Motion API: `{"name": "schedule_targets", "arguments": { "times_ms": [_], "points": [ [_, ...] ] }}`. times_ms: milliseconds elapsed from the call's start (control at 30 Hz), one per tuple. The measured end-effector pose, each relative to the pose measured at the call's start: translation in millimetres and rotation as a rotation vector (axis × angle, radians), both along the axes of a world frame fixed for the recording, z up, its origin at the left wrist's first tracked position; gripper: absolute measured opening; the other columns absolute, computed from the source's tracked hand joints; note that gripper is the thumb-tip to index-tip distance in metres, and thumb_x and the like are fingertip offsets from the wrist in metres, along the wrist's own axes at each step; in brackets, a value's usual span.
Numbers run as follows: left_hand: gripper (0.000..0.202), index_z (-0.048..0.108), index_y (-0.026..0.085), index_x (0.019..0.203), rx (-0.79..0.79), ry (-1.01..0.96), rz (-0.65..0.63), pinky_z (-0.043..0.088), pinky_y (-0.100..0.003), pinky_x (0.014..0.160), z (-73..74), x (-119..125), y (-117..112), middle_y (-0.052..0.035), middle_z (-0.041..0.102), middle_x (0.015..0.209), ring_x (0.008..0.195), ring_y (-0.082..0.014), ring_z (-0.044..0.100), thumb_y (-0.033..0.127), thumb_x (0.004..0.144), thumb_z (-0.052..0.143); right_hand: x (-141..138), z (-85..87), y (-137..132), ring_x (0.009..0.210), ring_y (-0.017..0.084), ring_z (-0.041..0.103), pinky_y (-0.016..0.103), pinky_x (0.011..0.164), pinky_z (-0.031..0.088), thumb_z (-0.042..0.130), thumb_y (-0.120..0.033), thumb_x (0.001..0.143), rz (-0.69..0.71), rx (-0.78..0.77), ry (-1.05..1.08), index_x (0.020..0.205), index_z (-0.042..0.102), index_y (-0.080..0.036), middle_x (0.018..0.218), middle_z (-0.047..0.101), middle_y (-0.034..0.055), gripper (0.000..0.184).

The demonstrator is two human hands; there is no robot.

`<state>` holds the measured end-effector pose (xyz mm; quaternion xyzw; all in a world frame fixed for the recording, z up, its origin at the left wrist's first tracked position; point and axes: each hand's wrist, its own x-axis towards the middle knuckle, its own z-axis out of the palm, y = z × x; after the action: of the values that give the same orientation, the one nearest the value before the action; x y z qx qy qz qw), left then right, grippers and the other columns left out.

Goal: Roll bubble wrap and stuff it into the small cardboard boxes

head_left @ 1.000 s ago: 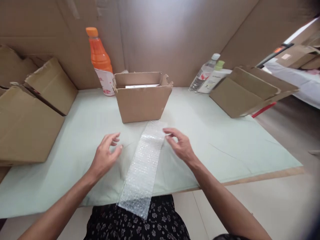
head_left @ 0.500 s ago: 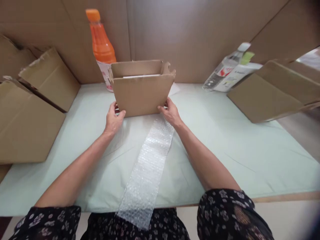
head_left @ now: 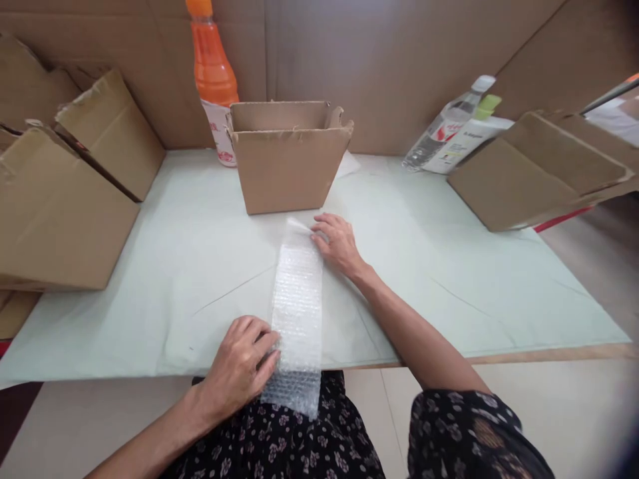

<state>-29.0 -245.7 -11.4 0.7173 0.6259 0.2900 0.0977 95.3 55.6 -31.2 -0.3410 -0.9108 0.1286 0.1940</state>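
A long strip of bubble wrap [head_left: 298, 299] lies lengthwise on the table, its near end hanging over the front edge. My right hand [head_left: 338, 245] is at the strip's far right corner, fingers bent on the film, which is creased there. By the left side of the near end is my left hand [head_left: 244, 356]; its thumb and fingers are apart, with the tips at the strip's edge. Just beyond the far end stands an open-topped cardboard box [head_left: 292, 173], which neither hand touches. Its inside is mostly hidden.
An orange bottle [head_left: 214, 73] stands behind the box. Other cardboard boxes [head_left: 64, 213] are at the left, and another open box [head_left: 519, 176] is tilted at the right. Beside it lean a clear bottle [head_left: 446, 126] and a white tube [head_left: 466, 143]. A cardboard wall [head_left: 379, 80] closes the back.
Both hands have let go of the cardboard box. My left hand has come back toward me to the strip's near end. The bubble wrap's far end has shifted left, so it lies straighter.
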Motion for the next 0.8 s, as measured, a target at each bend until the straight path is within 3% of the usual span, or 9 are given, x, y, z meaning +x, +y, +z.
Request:
{"name": "schedule_targets", "arguments": {
  "times_ms": [100, 167, 300, 367, 467, 567, 667, 733, 800],
  "points": [
    [0.015, 0.066, 0.016, 0.106, 0.004, 0.009, 0.024, 0.05, -0.04, 0.077, 3.0, 0, -10, -0.0071, 0.065, 0.091, 0.087, -0.0221, 0.057, 0.012, 0.094, 0.058, -26, 13.4, -4, 0.138, 0.035, 0.049, 0.056, 0.111, 0.039, 0.062, -0.022, 0.09, 0.04, 0.046, 0.013, 0.129, 0.068, -0.018, 0.144, 0.061, 0.0148, 0.039],
    [0.018, 0.066, 0.017, 0.109, 0.023, 0.005, 0.037, 0.051, -0.041, 0.08, 5.5, -4, -17, -0.008, 0.066, 0.095, 0.09, -0.0226, 0.058, 0.012, 0.094, 0.058, -19, 23.3, -11, 0.138, 0.035, 0.051, 0.056, 0.11, 0.041, 0.063, -0.022, 0.091, 0.046, 0.046, 0.027, 0.136, 0.063, -0.017, 0.149, 0.057, 0.0162, 0.045],
    [0.031, 0.066, 0.019, 0.118, 0.04, -0.026, -0.045, 0.051, -0.047, 0.101, 9.5, -13, -29, -0.0126, 0.067, 0.125, 0.122, -0.0282, 0.057, 0.007, 0.09, 0.056, 53, 42.6, -54, 0.135, 0.031, 0.055, 0.054, 0.108, 0.046, 0.061, -0.018, 0.09, 0.291, 0.003, -0.081, 0.144, 0.057, -0.021, 0.148, 0.059, 0.0133, 0.054],
    [0.039, 0.065, 0.02, 0.123, 0.019, -0.043, -0.124, 0.048, -0.048, 0.109, 7.4, -15, -33, -0.0114, 0.065, 0.136, 0.136, -0.0287, 0.051, 0.005, 0.089, 0.054, 97, 50.1, -96, 0.139, 0.032, 0.052, 0.055, 0.109, 0.046, 0.065, -0.015, 0.086, 0.405, -0.012, -0.197, 0.149, 0.052, -0.022, 0.152, 0.055, 0.0144, 0.064],
    [0.045, 0.063, 0.022, 0.131, 0.021, -0.041, -0.194, 0.048, -0.044, 0.109, -4.3, -18, -34, -0.0084, 0.068, 0.135, 0.135, -0.0265, 0.053, 0.007, 0.09, 0.054, 136, 47.3, -171, 0.149, 0.033, 0.04, 0.054, 0.114, 0.042, 0.069, -0.016, 0.085, 0.449, 0.0, -0.267, 0.153, 0.047, -0.024, 0.162, 0.043, 0.015, 0.072],
    [0.039, 0.065, 0.025, 0.13, 0.086, -0.044, -0.185, 0.05, -0.039, 0.102, -21.2, -21, -29, -0.0059, 0.072, 0.126, 0.123, -0.0246, 0.061, 0.016, 0.092, 0.059, 135, 22.8, -220, 0.152, 0.028, 0.035, 0.049, 0.116, 0.039, 0.061, -0.016, 0.092, 0.438, 0.057, -0.229, 0.151, 0.049, -0.028, 0.163, 0.042, 0.0124, 0.062],
    [0.027, 0.071, 0.029, 0.119, 0.078, -0.145, -0.161, 0.053, -0.036, 0.096, -31.9, -30, -24, -0.0025, 0.077, 0.114, 0.11, -0.0233, 0.067, 0.029, 0.093, 0.063, 116, -1.4, -233, 0.141, 0.025, 0.049, 0.043, 0.111, 0.042, 0.058, -0.019, 0.093, 0.414, 0.147, -0.013, 0.128, 0.067, -0.024, 0.148, 0.06, 0.0103, 0.036],
    [0.029, 0.073, 0.03, 0.118, -0.092, -0.287, -0.108, 0.055, -0.037, 0.097, -32.6, -38, -24, -0.0026, 0.077, 0.115, 0.111, -0.0246, 0.068, 0.042, 0.096, 0.058, 100, -5.1, -231, 0.12, 0.02, 0.063, 0.039, 0.104, 0.045, 0.058, -0.019, 0.09, 0.359, 0.136, 0.179, 0.11, 0.071, -0.022, 0.126, 0.073, 0.006, 0.024],
    [0.045, 0.07, 0.028, 0.126, -0.275, -0.499, 0.023, 0.054, -0.042, 0.103, -28.3, -44, -25, -0.0055, 0.075, 0.122, 0.118, -0.0274, 0.067, 0.054, 0.1, 0.044, 87, 0.7, -227, 0.1, 0.016, 0.068, 0.036, 0.097, 0.048, 0.056, -0.018, 0.092, 0.221, 0.035, 0.316, 0.109, 0.07, -0.022, 0.108, 0.077, 0.0027, 0.022]
  ]
}}
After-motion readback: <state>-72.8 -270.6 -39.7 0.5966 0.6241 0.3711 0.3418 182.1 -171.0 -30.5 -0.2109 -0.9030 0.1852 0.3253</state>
